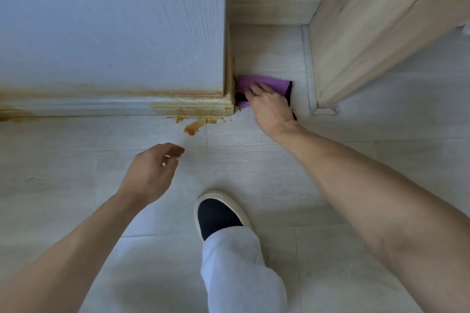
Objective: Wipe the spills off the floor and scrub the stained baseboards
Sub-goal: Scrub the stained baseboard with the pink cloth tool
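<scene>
A purple cloth (269,82) with a black edge lies on the pale floor just past the wall corner. My right hand (269,107) presses down on it with fingers spread flat, pushing it against the side baseboard at the corner. An orange-brown spill (194,126) marks the floor in front of the corner. The white baseboard (188,107) above it carries the same brown stain, which runs left along the wall. My left hand (152,173) hovers over the floor below the spill, fingers loosely curled, holding nothing.
A wooden door (376,33) stands open at the right, its lower corner close to the cloth. A threshold strip (308,66) runs along the floor beside it. My foot in a dark slipper (218,213) stands on the floor in the middle.
</scene>
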